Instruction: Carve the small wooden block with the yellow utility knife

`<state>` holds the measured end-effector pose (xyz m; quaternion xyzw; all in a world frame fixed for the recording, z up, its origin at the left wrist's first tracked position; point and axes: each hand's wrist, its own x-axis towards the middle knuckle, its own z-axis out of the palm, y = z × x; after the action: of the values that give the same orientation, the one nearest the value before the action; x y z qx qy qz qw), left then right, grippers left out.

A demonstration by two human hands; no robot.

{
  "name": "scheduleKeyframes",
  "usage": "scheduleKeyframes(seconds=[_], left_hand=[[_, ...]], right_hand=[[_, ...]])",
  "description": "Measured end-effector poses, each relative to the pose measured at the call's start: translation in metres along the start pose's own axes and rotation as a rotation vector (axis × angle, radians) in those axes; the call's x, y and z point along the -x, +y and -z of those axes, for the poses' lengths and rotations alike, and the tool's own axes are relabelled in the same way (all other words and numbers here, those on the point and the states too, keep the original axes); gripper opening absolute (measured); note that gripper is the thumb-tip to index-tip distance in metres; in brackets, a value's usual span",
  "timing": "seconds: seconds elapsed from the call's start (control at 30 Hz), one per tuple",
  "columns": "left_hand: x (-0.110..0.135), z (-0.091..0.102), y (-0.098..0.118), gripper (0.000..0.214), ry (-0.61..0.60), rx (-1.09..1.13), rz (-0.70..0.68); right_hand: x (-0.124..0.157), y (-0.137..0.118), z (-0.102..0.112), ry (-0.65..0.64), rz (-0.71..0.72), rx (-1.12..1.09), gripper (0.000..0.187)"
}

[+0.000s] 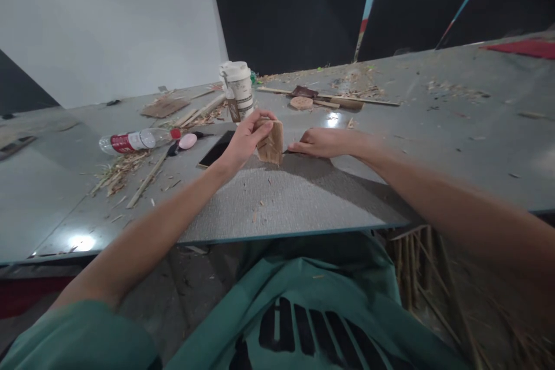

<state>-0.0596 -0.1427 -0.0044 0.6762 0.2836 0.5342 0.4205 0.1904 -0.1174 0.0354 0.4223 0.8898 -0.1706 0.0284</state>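
Observation:
My left hand [249, 137] pinches a light brown piece of wood [271, 143] near its top and stands it upright on a grey textured mat [243, 202]. Close to the right side of the wood, my right hand [318, 143] is closed with its knuckles up. A thin dark tool [287, 152] pokes out from its fingertips towards the wood's lower edge; the rest of it is hidden in the fist. Whether the tip touches the wood I cannot tell. Small shavings [261, 203] lie on the mat in front of the wood.
Behind my left hand stand a lidded paper cup [240, 84] and a dark flat phone-like slab [217, 150]. A plastic bottle [134, 140] lies at left beside a pink oval object [188, 141], sticks and shavings. Further back are a round wooden piece [301, 103] and long strips [359, 99].

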Motion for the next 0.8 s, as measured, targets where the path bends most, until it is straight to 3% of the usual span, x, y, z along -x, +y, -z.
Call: scheduleKeyframes(seconds=[0.8], left_hand=[[0.0084,-0.0059,-0.0040,0.032,0.101,-0.053,-0.028]], right_hand=[[0.0020,-0.0102,-0.0046,0.029,-0.073,0.026,0.082]])
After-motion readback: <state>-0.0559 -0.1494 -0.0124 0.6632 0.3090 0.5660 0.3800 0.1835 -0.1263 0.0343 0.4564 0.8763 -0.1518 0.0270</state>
